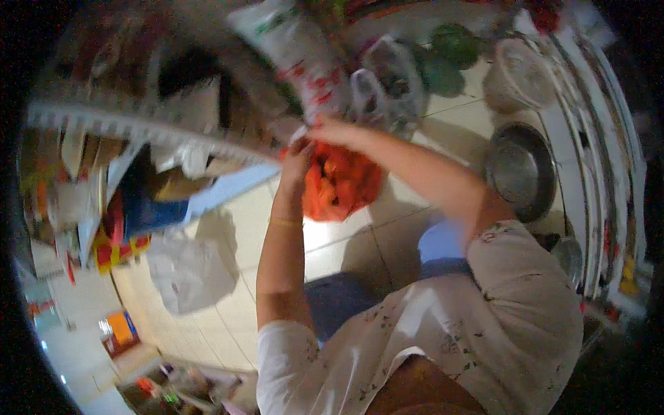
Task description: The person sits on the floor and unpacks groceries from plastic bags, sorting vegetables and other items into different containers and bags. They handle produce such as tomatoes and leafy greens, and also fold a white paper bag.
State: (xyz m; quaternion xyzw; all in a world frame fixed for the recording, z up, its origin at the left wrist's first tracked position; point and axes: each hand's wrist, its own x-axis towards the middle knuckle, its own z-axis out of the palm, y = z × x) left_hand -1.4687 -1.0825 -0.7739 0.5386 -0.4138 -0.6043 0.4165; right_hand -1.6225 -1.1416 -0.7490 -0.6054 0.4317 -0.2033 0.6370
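An orange bag (pixel 342 187), probably plastic, bulges below my two hands, with darker patches showing in its folds. My left hand (pixel 297 158) has its fingers closed at the bag's upper left edge. Reaching across from the right, my right hand (pixel 329 130) is at the bag's top, close beside the left; blur hides what its fingers hold. A small white piece (pixel 298 134) shows between the hands. Just beyond them a white sack (pixel 306 62) with green and red print leans back, its lower end near my right hand.
Beyond my right forearm stands a clear plastic bag (pixel 391 83), with green round produce (pixel 454 49) beside it. A metal basin (pixel 519 171) and pale bucket (pixel 519 72) stand right, before a white rack (pixel 586 155). A white bag (pixel 192 272) sits on the tiled floor (pixel 228 321), near shelving (pixel 155 140).
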